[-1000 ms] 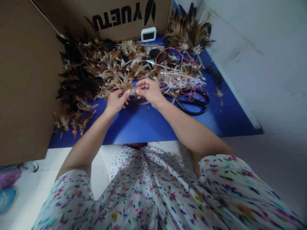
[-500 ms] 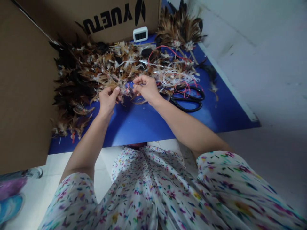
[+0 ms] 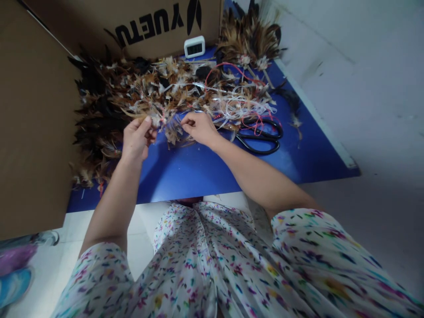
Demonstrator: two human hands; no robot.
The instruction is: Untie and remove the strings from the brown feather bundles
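My left hand (image 3: 137, 134) pinches a small bunch of brown feathers (image 3: 154, 118) between thumb and fingers; a bit of red tie shows at the bunch's quill end. To its right, my right hand (image 3: 198, 127) has thumb and forefinger pressed together at the wispy end of thin strands beside the bunch. What those fingertips hold is too fine to make out. Under and behind both hands spreads a heap of brown and black feathers (image 3: 132, 84). Black-handled scissors (image 3: 260, 143) lie right of my right hand, their blades hidden.
Clear plastic ties (image 3: 236, 106) and a red string (image 3: 228, 65) lie tangled on the blue tabletop (image 3: 185, 172). A white digital clock (image 3: 194, 47) stands before a cardboard box (image 3: 205, 22). More feather bunches (image 3: 251, 35) sit at the back right; another cardboard panel (image 3: 36, 123) borders the left.
My left hand has moved left with the feather bunch, away from my right hand. The right thumb and forefinger, slightly apart before, are now closed together.
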